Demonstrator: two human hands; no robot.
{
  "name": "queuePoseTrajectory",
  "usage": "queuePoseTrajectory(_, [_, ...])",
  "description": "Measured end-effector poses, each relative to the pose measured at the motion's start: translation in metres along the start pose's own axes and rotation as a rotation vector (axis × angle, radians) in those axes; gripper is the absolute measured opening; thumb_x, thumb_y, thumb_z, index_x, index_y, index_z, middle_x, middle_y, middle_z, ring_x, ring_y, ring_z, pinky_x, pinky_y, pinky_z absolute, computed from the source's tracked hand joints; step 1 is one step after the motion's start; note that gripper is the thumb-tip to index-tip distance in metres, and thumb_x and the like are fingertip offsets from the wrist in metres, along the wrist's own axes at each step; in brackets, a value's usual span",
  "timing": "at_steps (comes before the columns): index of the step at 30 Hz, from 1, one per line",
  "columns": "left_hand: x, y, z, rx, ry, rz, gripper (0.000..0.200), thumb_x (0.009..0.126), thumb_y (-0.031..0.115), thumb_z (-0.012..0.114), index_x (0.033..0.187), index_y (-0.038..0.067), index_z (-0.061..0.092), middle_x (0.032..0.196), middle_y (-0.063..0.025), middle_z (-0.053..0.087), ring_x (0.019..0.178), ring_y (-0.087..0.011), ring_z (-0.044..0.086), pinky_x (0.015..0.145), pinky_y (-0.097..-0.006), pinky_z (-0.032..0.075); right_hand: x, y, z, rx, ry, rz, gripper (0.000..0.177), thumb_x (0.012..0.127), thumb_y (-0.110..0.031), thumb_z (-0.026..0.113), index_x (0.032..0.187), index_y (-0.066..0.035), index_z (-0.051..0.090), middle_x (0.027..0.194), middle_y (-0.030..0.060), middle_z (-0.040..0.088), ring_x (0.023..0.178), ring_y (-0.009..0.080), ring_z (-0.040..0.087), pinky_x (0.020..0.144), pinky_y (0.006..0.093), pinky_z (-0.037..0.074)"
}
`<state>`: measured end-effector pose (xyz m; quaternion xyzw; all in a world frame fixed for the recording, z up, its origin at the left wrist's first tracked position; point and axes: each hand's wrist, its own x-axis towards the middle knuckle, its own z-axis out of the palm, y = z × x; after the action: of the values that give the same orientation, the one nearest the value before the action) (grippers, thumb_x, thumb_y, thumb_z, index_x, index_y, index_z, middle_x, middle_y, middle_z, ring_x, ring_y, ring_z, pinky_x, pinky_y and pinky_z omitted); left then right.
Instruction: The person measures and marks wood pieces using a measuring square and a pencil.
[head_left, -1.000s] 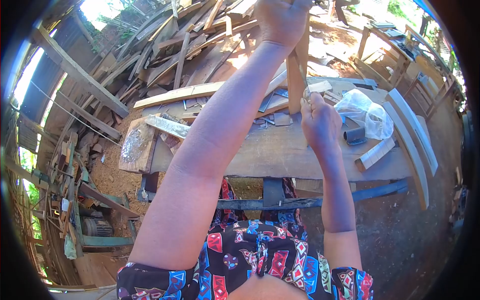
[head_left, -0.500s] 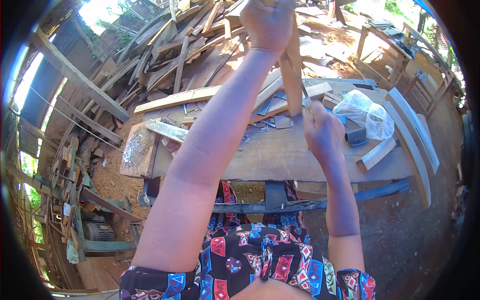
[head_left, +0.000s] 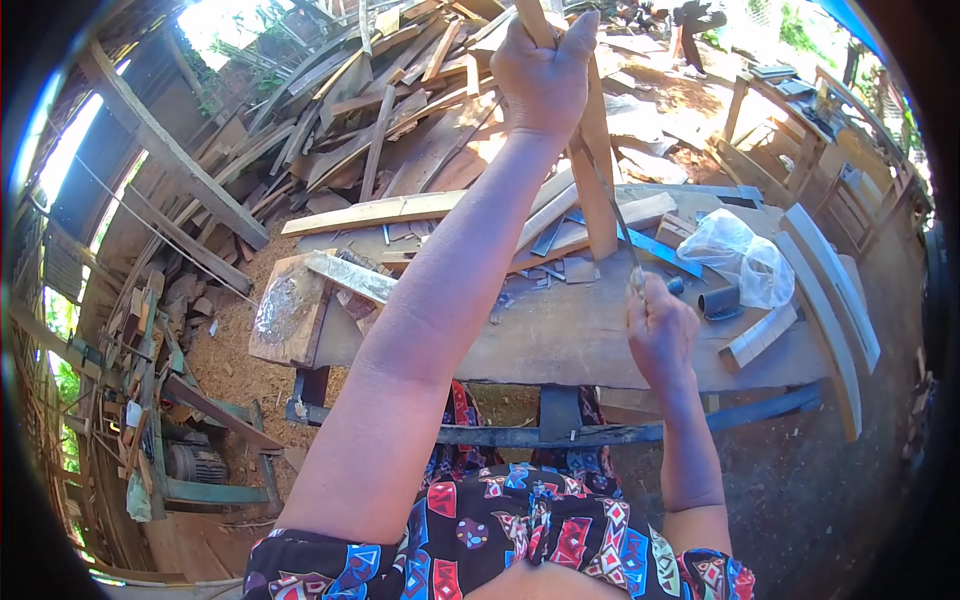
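Observation:
My left hand (head_left: 543,88), raised at the top, is closed around an upright wooden piece (head_left: 597,205). The wood's lower end comes down at the workbench (head_left: 520,340). Lower on the right, my right hand (head_left: 663,325) is wrapped round the handle of a thin dark metal file (head_left: 624,230). Its narrow blade slants up and left against the wood's right side; the far end of the blade is hidden. Beneath the wood lie small offcuts (head_left: 580,270) and pale strips of timber (head_left: 380,213).
A crumpled clear plastic bag (head_left: 738,258), a dark tube piece (head_left: 720,302) and a wood block (head_left: 758,337) lie on the bench's right. Curved boards (head_left: 822,320) lean over its right edge. Scrap timber (head_left: 330,110) is heaped behind. A motor (head_left: 195,463) sits at lower left.
My right hand has drawn down and slightly right with the file, so more of the blade shows. My left hand still grips the wood; the whole view has shifted slightly.

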<state>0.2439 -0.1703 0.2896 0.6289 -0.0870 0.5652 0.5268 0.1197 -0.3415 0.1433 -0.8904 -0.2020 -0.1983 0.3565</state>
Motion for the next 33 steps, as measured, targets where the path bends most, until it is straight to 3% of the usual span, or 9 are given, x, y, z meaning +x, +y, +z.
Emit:
queuePoseTrajectory(6, [-0.008, 0.012, 0.005, -0.095, -0.083, -0.019, 0.032, 0.079, 0.019, 0.076, 0.070, 0.007, 0.048, 0.057, 0.0033, 0.047, 0.053, -0.0054, 0.045, 0.047, -0.0245, 0.038, 0.052, -0.020, 0.010, -0.132, 0.033, -0.022, 0.014, 0.086, -0.018, 0.054, 0.084, -0.004, 0.055, 0.067, 0.0184, 0.063, 0.062, 0.0362, 0.063, 0.056, 0.0463, 0.047])
queuePoseTrajectory(12, [0.003, -0.003, -0.001, -0.183, -0.065, -0.134, 0.021, 0.085, 0.021, 0.070, 0.080, 0.008, 0.054, 0.064, 0.0026, 0.054, 0.053, -0.0048, 0.050, 0.046, -0.0215, 0.039, 0.010, -0.011, 0.007, -0.038, -0.001, 0.004, 0.012, 0.085, -0.015, 0.054, 0.080, -0.004, 0.053, 0.066, 0.0172, 0.063, 0.061, 0.0366, 0.063, 0.055, 0.0457, 0.048])
queuePoseTrajectory(14, [0.011, -0.016, -0.003, 0.054, -0.004, 0.249, 0.039, 0.080, 0.032, 0.076, 0.066, 0.005, 0.051, 0.055, 0.0026, 0.049, 0.052, -0.0051, 0.045, 0.051, -0.0224, 0.040, -0.004, -0.009, 0.007, -0.032, 0.007, 0.011, 0.011, 0.084, -0.014, 0.054, 0.080, -0.004, 0.053, 0.066, 0.0173, 0.062, 0.061, 0.0364, 0.063, 0.055, 0.0456, 0.048])
queuePoseTrajectory(15, [0.012, -0.016, -0.002, -0.063, -0.012, 0.225, 0.039, 0.073, 0.028, 0.082, 0.065, 0.007, 0.049, 0.055, 0.0028, 0.050, 0.051, -0.0054, 0.045, 0.051, -0.0223, 0.041, -0.006, -0.006, 0.006, -0.025, 0.015, 0.016, 0.010, 0.084, -0.013, 0.054, 0.079, -0.004, 0.052, 0.065, 0.0173, 0.062, 0.061, 0.0363, 0.063, 0.055, 0.0454, 0.048])
queuePoseTrajectory(18, [0.005, -0.012, -0.002, -0.067, 0.014, 0.112, 0.041, 0.073, 0.027, 0.082, 0.064, 0.008, 0.048, 0.056, 0.0031, 0.050, 0.051, -0.0050, 0.046, 0.051, -0.0217, 0.041, 0.005, -0.004, 0.003, -0.034, 0.010, 0.010, 0.009, 0.083, -0.012, 0.053, 0.079, -0.004, 0.053, 0.065, 0.0176, 0.062, 0.062, 0.0359, 0.063, 0.055, 0.0452, 0.048])
queuePoseTrajectory(24, [-0.008, 0.003, 0.008, -0.068, -0.043, 0.203, 0.037, 0.076, 0.016, 0.080, 0.064, 0.009, 0.046, 0.058, 0.0045, 0.048, 0.053, -0.0035, 0.044, 0.052, -0.0198, 0.040, 0.051, -0.020, 0.006, -0.056, 0.028, -0.023, 0.011, 0.085, -0.012, 0.050, 0.078, -0.003, 0.053, 0.065, 0.0172, 0.062, 0.064, 0.0352, 0.064, 0.057, 0.0442, 0.049])
queuePoseTrajectory(27, [-0.007, 0.000, 0.003, -0.097, -0.055, 0.186, 0.039, 0.076, 0.019, 0.080, 0.064, 0.009, 0.045, 0.057, 0.0053, 0.046, 0.053, -0.0032, 0.042, 0.051, -0.0197, 0.038, 0.022, -0.011, 0.004, -0.011, 0.021, -0.009, 0.009, 0.086, -0.014, 0.054, 0.086, -0.005, 0.054, 0.063, 0.0181, 0.060, 0.062, 0.0366, 0.062, 0.056, 0.0462, 0.046])
queuePoseTrajectory(30, [-0.003, 0.000, 0.004, -0.048, -0.034, 0.182, 0.043, 0.074, 0.030, 0.080, 0.065, 0.006, 0.046, 0.053, 0.0016, 0.049, 0.049, -0.0065, 0.045, 0.050, -0.0239, 0.041, -0.011, 0.004, 0.002, 0.000, 0.028, -0.005, 0.009, 0.085, -0.014, 0.054, 0.084, -0.005, 0.053, 0.062, 0.0180, 0.059, 0.060, 0.0367, 0.061, 0.055, 0.0468, 0.046])
queuePoseTrajectory(33, [0.001, -0.003, 0.005, -0.006, 0.000, 0.183, 0.041, 0.074, 0.027, 0.081, 0.064, 0.008, 0.046, 0.054, 0.0027, 0.048, 0.050, -0.0059, 0.044, 0.050, -0.0229, 0.041, -0.044, 0.012, -0.009, -0.006, 0.040, -0.023, 0.009, 0.085, -0.014, 0.054, 0.082, -0.005, 0.052, 0.061, 0.0182, 0.058, 0.058, 0.0371, 0.061, 0.054, 0.0467, 0.045])
